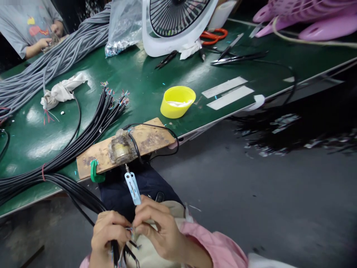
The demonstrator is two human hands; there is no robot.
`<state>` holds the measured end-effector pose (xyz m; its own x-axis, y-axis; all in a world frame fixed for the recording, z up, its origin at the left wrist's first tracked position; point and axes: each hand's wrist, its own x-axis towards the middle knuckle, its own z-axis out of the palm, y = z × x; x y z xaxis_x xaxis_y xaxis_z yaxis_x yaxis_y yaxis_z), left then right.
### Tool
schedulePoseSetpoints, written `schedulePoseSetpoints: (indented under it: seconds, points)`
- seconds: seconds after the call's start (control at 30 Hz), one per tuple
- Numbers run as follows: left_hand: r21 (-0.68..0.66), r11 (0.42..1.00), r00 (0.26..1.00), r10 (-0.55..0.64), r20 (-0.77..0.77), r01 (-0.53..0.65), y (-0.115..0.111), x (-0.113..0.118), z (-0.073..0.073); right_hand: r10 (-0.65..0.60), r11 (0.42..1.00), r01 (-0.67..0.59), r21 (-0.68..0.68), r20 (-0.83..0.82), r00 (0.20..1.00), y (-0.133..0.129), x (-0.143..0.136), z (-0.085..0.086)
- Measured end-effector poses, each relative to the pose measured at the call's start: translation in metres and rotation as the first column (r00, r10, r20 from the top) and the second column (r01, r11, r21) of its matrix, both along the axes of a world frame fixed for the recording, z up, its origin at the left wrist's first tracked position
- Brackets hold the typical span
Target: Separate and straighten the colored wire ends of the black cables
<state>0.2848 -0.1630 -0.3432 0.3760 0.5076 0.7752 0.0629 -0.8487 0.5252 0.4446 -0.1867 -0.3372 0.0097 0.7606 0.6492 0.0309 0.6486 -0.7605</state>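
My left hand (110, 232) is closed around a black cable (114, 251) whose end is stripped. Fine coloured wires (131, 231) come out between my two hands. My right hand (163, 229) pinches at these wires with thumb and index finger; their tips are partly hidden. Just above my right fingers is a light blue clip (133, 188), in line with a metal tip (127, 168) that points out from a worn, lumpy block (121, 148). That block sits on a stained wooden board (149, 136) at the table edge. More black cable ends hang below my left hand.
A bundle of black cables (92, 130) lies left on the green table (134, 74), with grey cables (64, 52) behind. A yellow cup (177, 102), white strips (230, 93), tweezers (237, 58), orange-handled scissors (214, 35) and a fan (156, 44) stand or lie around. Another person's hand (41, 44) shows upper left.
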Motion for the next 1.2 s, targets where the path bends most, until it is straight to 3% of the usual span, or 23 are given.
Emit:
schedulePoseSetpoints:
  seconds: [0.13,0.23,0.33,0.53,0.63,0.77,0.9,1.03,1.2]
  points:
    - [-0.08,0.995,0.997,0.054,-0.061,-0.059,-0.003,-0.003,0.004,0.12,0.976,-0.126,-0.179,-0.044,0.992,-0.002,0.0,-0.001]
    - [-0.144,0.984,0.962,0.065,-0.265,-0.106,-0.001,-0.002,0.017,0.098,0.982,-0.087,-0.168,0.059,0.993,-0.005,0.006,0.003]
    - [-0.131,0.989,0.923,0.019,-0.384,-0.075,0.002,0.002,0.026,0.048,0.992,-0.024,-0.127,0.189,0.981,-0.009,0.013,0.01]
    - [-0.127,0.991,0.978,0.006,-0.21,-0.034,0.001,0.006,0.011,-0.091,0.99,0.106,-0.095,0.151,0.984,-0.007,0.021,0.008]
    - [-0.124,0.991,0.985,0.028,-0.168,-0.05,-0.001,0.007,0.006,-0.08,0.995,0.087,-0.051,0.138,0.987,-0.005,0.023,0.006]
    - [-0.137,0.987,0.98,0.056,-0.189,-0.083,-0.002,0.008,0.008,-0.014,0.996,-0.012,0.088,0.293,0.956,-0.007,0.027,0.009]
    - [-0.124,0.987,0.972,0.075,-0.224,-0.105,0.0,0.009,0.012,-0.109,0.981,0.013,0.196,0.488,0.866,-0.009,0.03,0.011]
    - [-0.094,0.991,0.975,0.079,-0.207,-0.1,0.002,0.011,0.012,-0.207,0.974,0.118,0.195,0.539,0.816,-0.01,0.025,0.01]
    - [-0.042,0.991,0.981,0.123,-0.151,-0.131,0.001,0.014,0.009,-0.223,0.975,0.184,0.127,0.469,0.855,-0.012,0.014,0.008]
